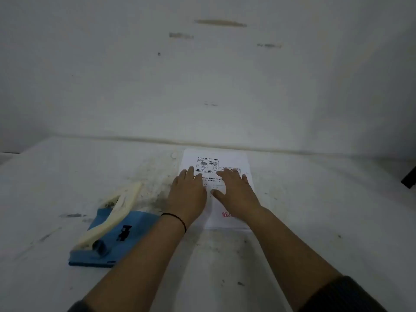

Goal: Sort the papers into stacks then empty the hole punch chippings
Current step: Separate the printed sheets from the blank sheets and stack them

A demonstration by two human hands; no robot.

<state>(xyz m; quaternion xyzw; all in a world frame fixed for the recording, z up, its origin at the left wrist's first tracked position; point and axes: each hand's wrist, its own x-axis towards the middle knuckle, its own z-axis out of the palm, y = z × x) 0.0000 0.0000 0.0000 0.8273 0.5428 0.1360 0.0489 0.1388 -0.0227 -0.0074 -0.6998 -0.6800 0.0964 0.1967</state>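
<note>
A stack of white papers lies on the table near the wall, right of centre. The top sheet carries black printed pictures and a red stamp near its front edge. My left hand lies flat on the stack's left side, fingers spread, a dark band on the wrist. My right hand rests flat on the middle of the sheet, fingers apart. Neither hand grips anything. A blue hole punch with a cream lever handle sits to the left, just beside my left forearm.
The white table is scuffed and smudged with dark marks. A stained white wall rises right behind the papers. A dark object pokes in at the right edge.
</note>
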